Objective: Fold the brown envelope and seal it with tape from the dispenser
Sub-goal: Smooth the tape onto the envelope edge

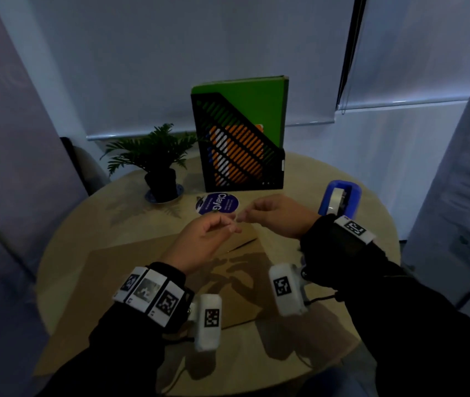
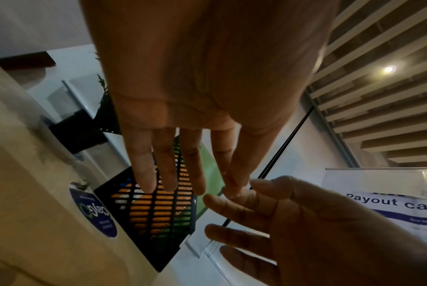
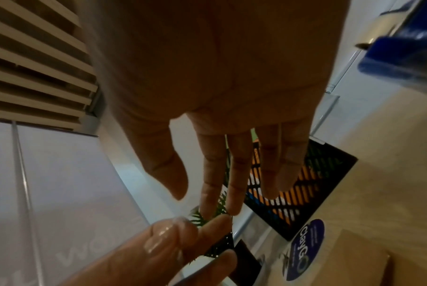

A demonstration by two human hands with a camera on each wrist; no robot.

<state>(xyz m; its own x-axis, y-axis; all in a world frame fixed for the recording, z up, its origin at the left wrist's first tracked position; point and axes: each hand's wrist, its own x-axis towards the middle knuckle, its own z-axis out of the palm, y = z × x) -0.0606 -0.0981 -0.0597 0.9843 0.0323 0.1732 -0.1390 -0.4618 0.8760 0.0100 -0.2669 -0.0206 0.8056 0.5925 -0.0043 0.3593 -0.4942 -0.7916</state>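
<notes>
The brown envelope [image 1: 142, 267] lies flat on the round table [image 1: 299, 181], under both raised hands; its corner shows in the right wrist view [image 3: 369, 257]. My left hand [image 1: 213, 227] and right hand [image 1: 259, 213] meet fingertip to fingertip above it. A small pale scrap of clear tape [image 1: 238, 218] shows between them, hard to make out. The left thumb and forefinger [image 2: 234, 185] are pinched together. The right thumb and forefinger [image 2: 261, 182] close in on the same spot. The blue tape dispenser [image 1: 340, 200] [image 3: 403, 48] stands behind the right wrist.
A black slotted file holder [image 1: 236, 150] with a green folder stands at the back of the table. A potted plant [image 1: 159, 164] is to its left, and a round blue sticker [image 1: 218, 203] lies in front of it. The table edge curves close on both sides.
</notes>
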